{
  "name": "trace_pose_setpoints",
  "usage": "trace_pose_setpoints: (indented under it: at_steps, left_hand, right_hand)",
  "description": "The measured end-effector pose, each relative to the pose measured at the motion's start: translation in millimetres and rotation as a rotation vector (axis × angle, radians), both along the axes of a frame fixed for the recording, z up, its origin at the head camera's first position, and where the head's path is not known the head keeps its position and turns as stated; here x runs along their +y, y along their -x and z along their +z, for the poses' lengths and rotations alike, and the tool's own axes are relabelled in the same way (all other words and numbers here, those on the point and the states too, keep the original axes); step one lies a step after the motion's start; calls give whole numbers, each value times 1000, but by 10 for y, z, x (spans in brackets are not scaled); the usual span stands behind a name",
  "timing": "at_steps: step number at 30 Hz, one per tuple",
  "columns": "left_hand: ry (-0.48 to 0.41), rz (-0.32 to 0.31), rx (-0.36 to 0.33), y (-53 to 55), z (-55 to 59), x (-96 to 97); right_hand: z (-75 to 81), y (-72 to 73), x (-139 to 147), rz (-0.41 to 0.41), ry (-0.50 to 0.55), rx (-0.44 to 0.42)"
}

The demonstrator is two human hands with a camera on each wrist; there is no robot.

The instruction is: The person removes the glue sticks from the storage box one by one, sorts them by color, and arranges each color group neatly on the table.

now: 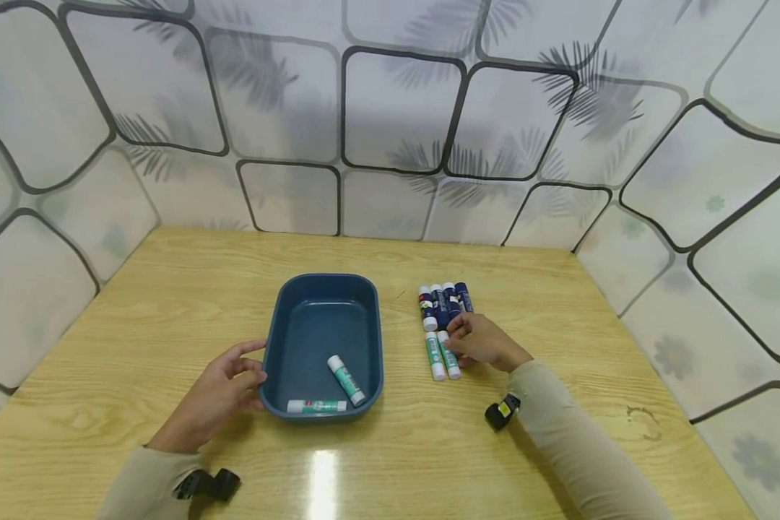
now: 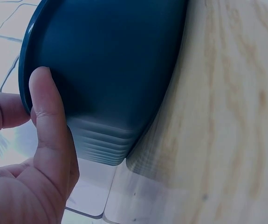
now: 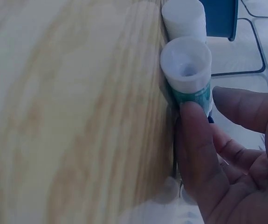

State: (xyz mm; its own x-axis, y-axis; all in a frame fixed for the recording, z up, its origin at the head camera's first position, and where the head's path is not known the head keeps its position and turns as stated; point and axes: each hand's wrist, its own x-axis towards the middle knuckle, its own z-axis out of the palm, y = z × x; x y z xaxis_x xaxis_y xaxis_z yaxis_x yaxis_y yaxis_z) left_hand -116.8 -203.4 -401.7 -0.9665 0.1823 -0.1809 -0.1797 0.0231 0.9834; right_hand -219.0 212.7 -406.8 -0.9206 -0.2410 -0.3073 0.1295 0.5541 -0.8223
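Observation:
A dark blue plastic bin [image 1: 321,289] stands on the table with two green-and-white glue sticks [image 1: 347,379] lying in it. My left hand [image 1: 224,383] holds the bin's left side, one finger at the rim and another flat on the outer wall [image 2: 96,70]. To the right of the bin, two more green glue sticks lie side by side. My right hand [image 1: 484,341] has its thumb and fingers about the right-hand glue stick [image 1: 452,361]; the left one [image 1: 434,357] lies close beside it. The right wrist view shows the stick's white hollow end [image 3: 186,65] between the fingertips.
Several dark blue glue sticks [image 1: 437,307] lie in a row just behind the green ones, partly hidden by my right hand. A wooden table [image 1: 195,289] spreads under everything. Patterned cloth [image 1: 292,195] hangs along the back and sides.

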Motion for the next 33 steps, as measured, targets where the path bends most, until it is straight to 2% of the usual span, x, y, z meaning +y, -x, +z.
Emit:
trace_pose_setpoints:
  at_steps: [7, 17, 24, 33]
  left_hand:
    - [-2, -5, 3, 2, -4, 4]
    - [25, -2, 6, 2, 27, -3]
    - [30, 8, -10, 5, 22, -12]
    - [36, 7, -4, 1, 15, 5]
  right_hand:
    - [66, 29, 47, 6, 28, -11]
    - [335, 98, -56, 38, 25, 54]
    - [556, 110, -284, 78, 45, 26]
    - [707, 184, -660, 161, 52, 29]
